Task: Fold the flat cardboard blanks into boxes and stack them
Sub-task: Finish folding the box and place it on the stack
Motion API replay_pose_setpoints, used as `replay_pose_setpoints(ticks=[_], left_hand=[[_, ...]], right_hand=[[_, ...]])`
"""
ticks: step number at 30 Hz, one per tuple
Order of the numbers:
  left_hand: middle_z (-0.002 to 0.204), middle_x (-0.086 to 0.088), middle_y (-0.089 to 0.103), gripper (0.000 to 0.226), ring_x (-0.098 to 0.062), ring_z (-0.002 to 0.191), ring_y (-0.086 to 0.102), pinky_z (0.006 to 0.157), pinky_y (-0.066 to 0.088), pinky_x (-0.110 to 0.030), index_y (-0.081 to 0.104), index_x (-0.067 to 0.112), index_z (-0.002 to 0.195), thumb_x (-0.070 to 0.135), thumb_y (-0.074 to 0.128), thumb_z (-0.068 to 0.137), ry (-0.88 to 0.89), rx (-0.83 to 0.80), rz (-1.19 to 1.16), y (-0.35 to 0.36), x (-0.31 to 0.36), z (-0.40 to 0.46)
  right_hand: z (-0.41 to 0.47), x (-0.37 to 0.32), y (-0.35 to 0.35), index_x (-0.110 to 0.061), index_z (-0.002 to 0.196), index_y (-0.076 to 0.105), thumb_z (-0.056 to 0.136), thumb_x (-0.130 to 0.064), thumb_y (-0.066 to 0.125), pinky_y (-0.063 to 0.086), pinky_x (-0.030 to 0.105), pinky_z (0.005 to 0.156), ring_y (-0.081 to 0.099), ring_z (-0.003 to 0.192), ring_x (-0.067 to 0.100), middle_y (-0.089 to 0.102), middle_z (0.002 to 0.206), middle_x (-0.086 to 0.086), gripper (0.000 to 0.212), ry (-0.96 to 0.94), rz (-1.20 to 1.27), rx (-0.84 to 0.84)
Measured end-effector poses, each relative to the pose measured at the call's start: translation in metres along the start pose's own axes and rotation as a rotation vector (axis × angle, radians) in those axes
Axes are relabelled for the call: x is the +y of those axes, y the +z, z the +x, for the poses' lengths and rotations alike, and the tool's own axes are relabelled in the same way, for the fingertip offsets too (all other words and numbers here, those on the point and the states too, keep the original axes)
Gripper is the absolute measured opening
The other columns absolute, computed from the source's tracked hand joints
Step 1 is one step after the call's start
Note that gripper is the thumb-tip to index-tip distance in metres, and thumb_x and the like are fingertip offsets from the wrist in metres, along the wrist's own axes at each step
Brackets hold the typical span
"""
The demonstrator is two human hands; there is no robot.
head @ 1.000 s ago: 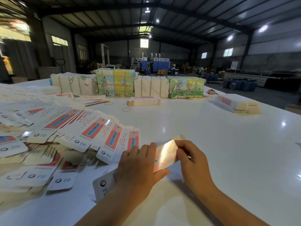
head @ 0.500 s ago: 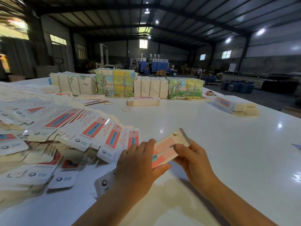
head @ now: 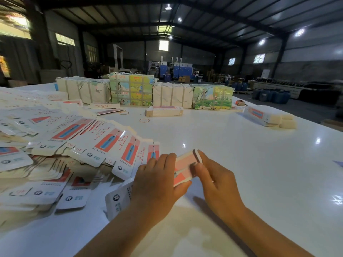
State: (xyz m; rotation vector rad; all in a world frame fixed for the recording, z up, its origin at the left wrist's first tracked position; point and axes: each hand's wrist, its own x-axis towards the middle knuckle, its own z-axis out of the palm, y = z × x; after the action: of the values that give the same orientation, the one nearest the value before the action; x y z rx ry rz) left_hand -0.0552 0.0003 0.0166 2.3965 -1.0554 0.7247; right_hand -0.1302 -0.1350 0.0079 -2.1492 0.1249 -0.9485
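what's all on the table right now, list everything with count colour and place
held blank: one, pink and white, between both hands, near edge
loose blanks: many, white with red-blue print, spread on left
small flat stack: one, white and pink, centre far
wrapped bundles: four, two white, two green-yellow, far row
folded boxes: a few, white, far right
rubber bands: two, orange, centre far
table: one, glossy white
left hand: grips the blank
right hand: fingers on its end

Two bare forearms enter from the lower edge of the frame, no sleeves, watch, rings or gloves on them. The left hand (head: 157,184) and right hand (head: 216,180) show short, unpainted nails on slender fingers.
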Motion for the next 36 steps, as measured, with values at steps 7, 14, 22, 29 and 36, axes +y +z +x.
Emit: replay_pose_setpoints(ticks=[7, 14, 22, 29, 36], left_hand=[[0.109, -0.002, 0.063, 0.068, -0.020, 0.092, 0.060, 0.077, 0.045, -0.030, 0.053, 0.016, 0.126, 0.058, 0.064, 0.074, 0.043, -0.024, 0.017, -0.005, 0.001, 0.001], [0.080, -0.005, 0.070, 0.064, -0.021, 0.060, 0.064, 0.053, 0.052, -0.030, 0.068, 0.009, 0.099, 0.053, 0.078, 0.053, 0.089, 0.092, 0.066, -0.001, 0.000, -0.001], [0.078, -0.005, 0.069, 0.063, -0.021, 0.059, 0.064, 0.050, 0.052, -0.031, 0.068, 0.008, 0.097, 0.054, 0.076, 0.054, 0.095, 0.077, 0.083, -0.002, 0.005, 0.000], [0.077, -0.007, 0.068, 0.063, -0.024, 0.059, 0.064, 0.050, 0.052, -0.032, 0.068, 0.006, 0.097, 0.053, 0.077, 0.057, 0.066, 0.036, 0.092, -0.002, 0.006, 0.000], [0.072, -0.008, 0.067, 0.062, -0.025, 0.056, 0.062, 0.047, 0.050, -0.032, 0.068, 0.005, 0.092, 0.049, 0.083, 0.052, 0.045, 0.037, 0.107, -0.004, 0.011, -0.001]], right_hand=[[0.005, -0.010, -0.009, -0.044, 0.086, 0.075, 0.098, -0.012, 0.044, 0.055, 0.017, 0.071, 0.071, 0.087, 0.011, 0.075, 0.088, -0.010, 0.046, 0.123, 0.409, 0.014], [0.006, -0.007, -0.011, -0.042, 0.082, 0.075, 0.099, -0.009, 0.041, 0.056, 0.021, 0.071, 0.071, 0.085, 0.017, 0.075, 0.088, -0.003, 0.051, 0.115, 0.454, 0.036], [0.003, -0.002, -0.008, -0.050, 0.074, 0.070, 0.098, -0.009, 0.043, 0.058, 0.027, 0.067, 0.070, 0.075, 0.014, 0.073, 0.076, -0.007, 0.056, 0.072, 0.290, 0.100], [0.000, 0.003, -0.001, -0.047, 0.087, 0.060, 0.099, -0.014, 0.041, 0.050, 0.016, 0.057, 0.064, 0.070, 0.009, 0.066, 0.079, -0.014, 0.040, -0.010, 0.057, 0.116], [-0.002, 0.004, 0.000, -0.026, 0.102, 0.067, 0.097, -0.024, 0.039, 0.044, 0.011, 0.054, 0.060, 0.066, 0.003, 0.060, 0.065, -0.019, 0.029, -0.121, -0.084, 0.149]])
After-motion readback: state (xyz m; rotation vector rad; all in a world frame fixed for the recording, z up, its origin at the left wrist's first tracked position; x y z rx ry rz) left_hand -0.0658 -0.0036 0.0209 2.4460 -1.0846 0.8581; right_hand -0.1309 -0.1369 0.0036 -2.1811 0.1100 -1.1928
